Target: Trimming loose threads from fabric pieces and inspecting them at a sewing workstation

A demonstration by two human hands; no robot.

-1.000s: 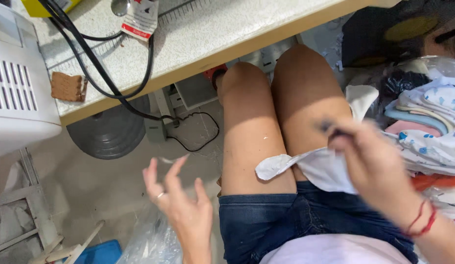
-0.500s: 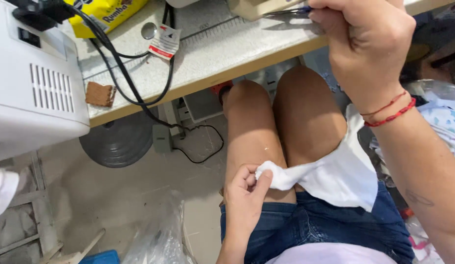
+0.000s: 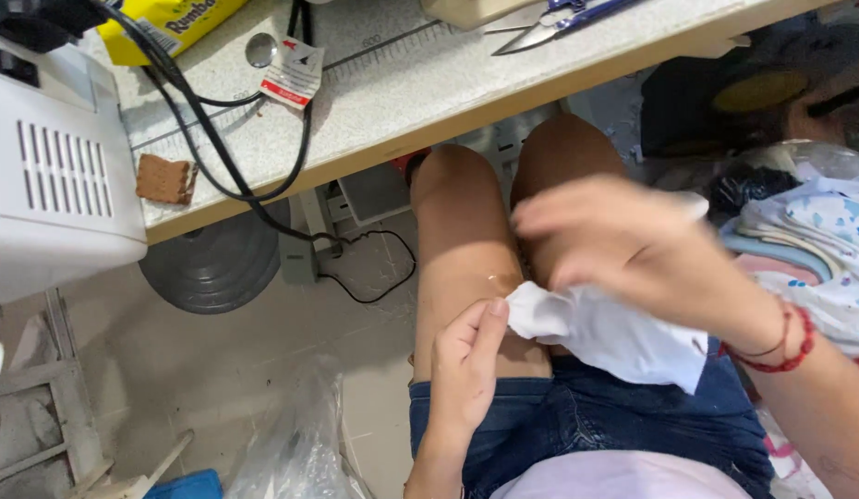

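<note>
A small white piece of cloth (image 3: 623, 337) lies across my lap, over my bare thighs and blue denim shorts. My left hand (image 3: 466, 365) pinches the cloth's left corner against my left thigh. My right hand (image 3: 633, 245), blurred by motion and wearing a red cord bracelet, hovers just above the cloth with the fingers spread and nothing in them. Blue-handled scissors (image 3: 559, 23) lie on the speckled worktable (image 3: 402, 102) at the top.
A white sewing machine (image 3: 55, 176) stands at the left on the table, with black cables (image 3: 217, 139), a tag, a yellow packet and a brown block. A grey round pedal base (image 3: 212, 268) sits on the floor. Folded printed fabrics (image 3: 817, 249) are stacked at the right.
My right hand put the scissors down on the table and came back down over the cloth. My left hand moved from open air to pinching the cloth's corner.
</note>
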